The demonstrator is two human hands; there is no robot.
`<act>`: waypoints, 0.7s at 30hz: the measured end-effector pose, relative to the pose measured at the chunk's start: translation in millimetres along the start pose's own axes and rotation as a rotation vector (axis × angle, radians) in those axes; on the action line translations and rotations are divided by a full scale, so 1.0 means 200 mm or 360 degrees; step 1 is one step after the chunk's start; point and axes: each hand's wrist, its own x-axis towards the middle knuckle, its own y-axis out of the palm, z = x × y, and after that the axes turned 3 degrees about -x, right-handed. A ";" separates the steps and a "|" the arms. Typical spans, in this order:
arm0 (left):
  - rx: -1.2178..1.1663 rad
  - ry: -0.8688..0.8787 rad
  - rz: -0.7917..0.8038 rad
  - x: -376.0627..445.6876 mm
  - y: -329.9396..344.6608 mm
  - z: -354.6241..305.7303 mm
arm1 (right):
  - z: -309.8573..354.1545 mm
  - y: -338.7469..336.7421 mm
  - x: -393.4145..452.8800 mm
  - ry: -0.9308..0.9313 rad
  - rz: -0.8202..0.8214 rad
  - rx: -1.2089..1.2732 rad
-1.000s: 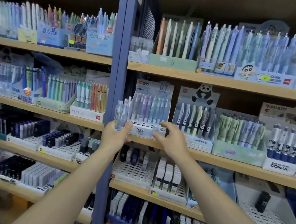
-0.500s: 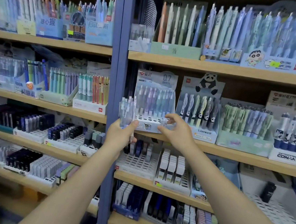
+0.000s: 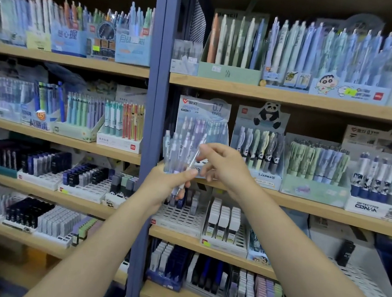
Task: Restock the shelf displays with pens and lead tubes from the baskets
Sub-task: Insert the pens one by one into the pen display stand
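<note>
1. Two bare hands in frame, both raised in front of the 0.7 mm pen display (image 3: pixel 203 125) on the right bay's middle shelf (image 3: pixel 304 203).
2. Left hand (image 3: pixel 163 183): fingers and thumb curled round a bundle of clear pens (image 3: pixel 178 151), roughly five or six; blur stops an exact count. Bundle stands about upright, caps above the fist, tips poking out below it.
3. Right hand (image 3: pixel 224 165): thumb and fingertips pinch one pen (image 3: pixel 195 159) near its upper end. That pen is tilted and crosses the bundle; its lower end reaches down to the left hand's thumb.
4. The pinched pen sits left of the right palm, between the two hands, just in front of the display's lower front edge.
5. Neighbours on the same shelf: panda pen box (image 3: pixel 258 152), green pen box (image 3: pixel 317 174), one box marked CONAN (image 3: pixel 377 189).
6. Next shelf down: white slotted tray (image 3: pixel 179 216) with a few lead tubes.
</note>
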 end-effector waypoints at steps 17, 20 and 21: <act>-0.0155 -0.0170 -0.0135 0.03 -0.22 0.05 | 0.05 0.04 0.21 -0.0192 -0.0518 -0.0060; -0.0213 -0.0153 -0.0103 0.07 -0.22 0.06 | 0.04 0.08 0.26 -0.0255 -0.0550 -0.0256; -0.0215 -0.0144 -0.0102 0.08 -0.22 0.06 | 0.04 0.09 0.28 -0.0265 -0.0556 -0.0300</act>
